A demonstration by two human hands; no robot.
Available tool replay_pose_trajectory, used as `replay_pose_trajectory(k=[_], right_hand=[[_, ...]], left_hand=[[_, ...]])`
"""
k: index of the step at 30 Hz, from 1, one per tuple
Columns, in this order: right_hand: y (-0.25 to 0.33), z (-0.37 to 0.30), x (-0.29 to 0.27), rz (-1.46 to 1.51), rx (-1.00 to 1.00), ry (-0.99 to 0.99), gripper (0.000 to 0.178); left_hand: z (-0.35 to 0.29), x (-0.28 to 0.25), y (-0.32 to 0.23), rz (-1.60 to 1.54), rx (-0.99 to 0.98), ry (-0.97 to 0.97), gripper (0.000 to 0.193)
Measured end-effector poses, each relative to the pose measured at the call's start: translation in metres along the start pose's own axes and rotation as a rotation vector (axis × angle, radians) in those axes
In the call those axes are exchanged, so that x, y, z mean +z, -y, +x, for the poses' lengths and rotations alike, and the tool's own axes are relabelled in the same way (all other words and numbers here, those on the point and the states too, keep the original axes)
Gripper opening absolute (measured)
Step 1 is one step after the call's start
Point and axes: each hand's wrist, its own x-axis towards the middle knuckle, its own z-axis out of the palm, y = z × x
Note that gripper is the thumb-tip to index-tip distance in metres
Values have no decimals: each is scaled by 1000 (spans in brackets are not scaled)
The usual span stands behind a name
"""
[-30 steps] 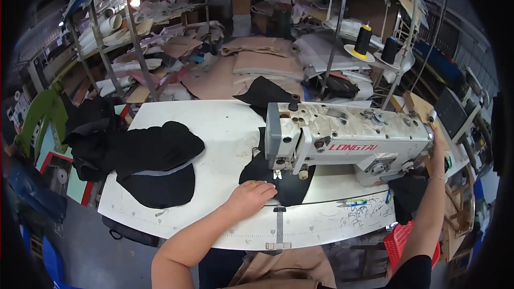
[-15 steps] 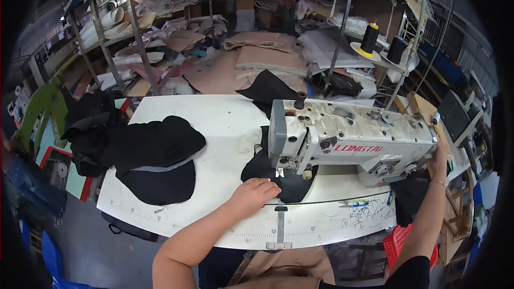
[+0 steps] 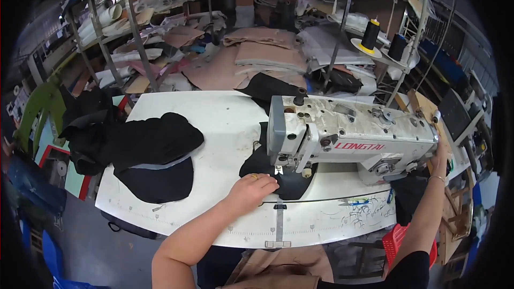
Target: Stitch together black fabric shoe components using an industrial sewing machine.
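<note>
A black fabric piece (image 3: 294,184) lies under the presser foot (image 3: 278,170) of a white sewing machine (image 3: 342,128). Just in front of the foot, my left hand (image 3: 251,191) rests on the fabric's near left edge, fingers stretched out flat. At the machine's far right end, my right hand (image 3: 440,161) is closed round the handwheel, though the wheel and some fingers are mostly hidden. Another black fabric piece (image 3: 265,88) sits behind the machine head, partly covered by it. More dark cloth (image 3: 407,195) hangs beside the machine's right base.
Black fabric pieces (image 3: 155,139) are heaped on the left of the white table (image 3: 219,109). Small blue-handled thread snips (image 3: 357,202) lie near its front edge. Thread cones (image 3: 370,36) stand behind the machine. A red basket (image 3: 395,243) is below, at right.
</note>
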Motion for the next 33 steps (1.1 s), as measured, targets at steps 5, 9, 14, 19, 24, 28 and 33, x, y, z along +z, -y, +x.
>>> replay_pose_trajectory(k=[5,9,14,19,24,28,33], right_hand=[[-35,22,-30,217,-198,205,39],[-57,29,-38,308,-332,164,37],[-57,31,-50,396,-288,108,36],[2,3,4,-155,-96,-40,43],[27,22,0,-319,119,89,41],[-13,15,-11,63,-92,164,40],[-64,14,-71,27,-355,108,39]], left_hand=[[1,0,-1,-9,3,9,23],[0,1,0,-13,6,12,24],[-2,2,-2,-9,14,33,23],[-4,0,-2,16,9,29,23],[-3,7,-1,-8,15,19,23],[-3,2,-1,12,-5,19,23],[-3,1,0,2,23,8,21]])
